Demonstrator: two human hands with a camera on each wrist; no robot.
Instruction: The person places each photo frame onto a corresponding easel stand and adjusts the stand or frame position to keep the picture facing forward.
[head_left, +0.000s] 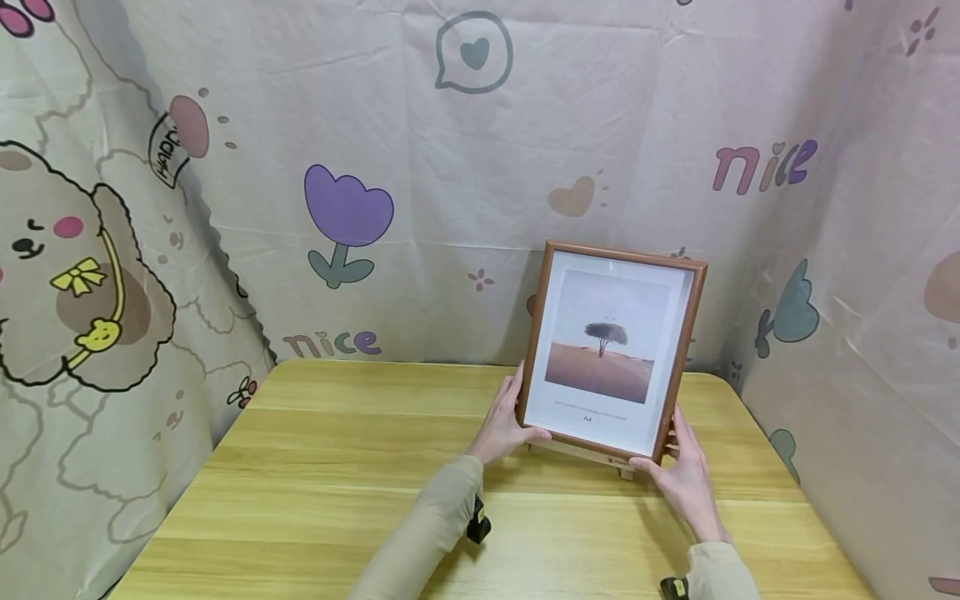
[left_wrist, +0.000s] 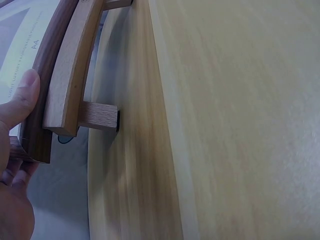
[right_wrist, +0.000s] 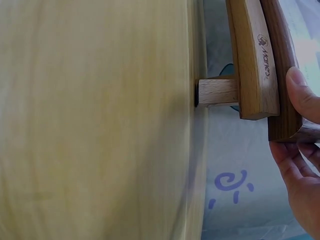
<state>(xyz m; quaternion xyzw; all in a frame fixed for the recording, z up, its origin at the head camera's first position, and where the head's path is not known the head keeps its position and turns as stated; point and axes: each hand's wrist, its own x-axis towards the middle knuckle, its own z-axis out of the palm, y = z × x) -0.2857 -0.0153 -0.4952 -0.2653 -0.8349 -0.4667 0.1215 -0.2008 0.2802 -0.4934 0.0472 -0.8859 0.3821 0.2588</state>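
Observation:
A brown wooden picture frame (head_left: pixel 609 350) with a tree print stands leaning back, at the right of the table. Under its bottom edge runs the ledge of a light wooden easel (head_left: pixel 577 452), which has short feet on the tabletop. My left hand (head_left: pixel 504 423) grips the frame's lower left corner, thumb over the front and fingers round the side. At the lower right corner my right hand (head_left: pixel 684 479) holds it the same way. Lettering marks the easel ledge (right_wrist: pixel 265 65) in the right wrist view. Most of the easel is hidden behind the picture frame.
The wooden table (head_left: pixel 337 475) has its far edge against a printed cloth backdrop (head_left: pixel 450 167). More cloth hangs along the left and right sides. Dark wrist cameras (head_left: pixel 477 521) sit at both sleeves.

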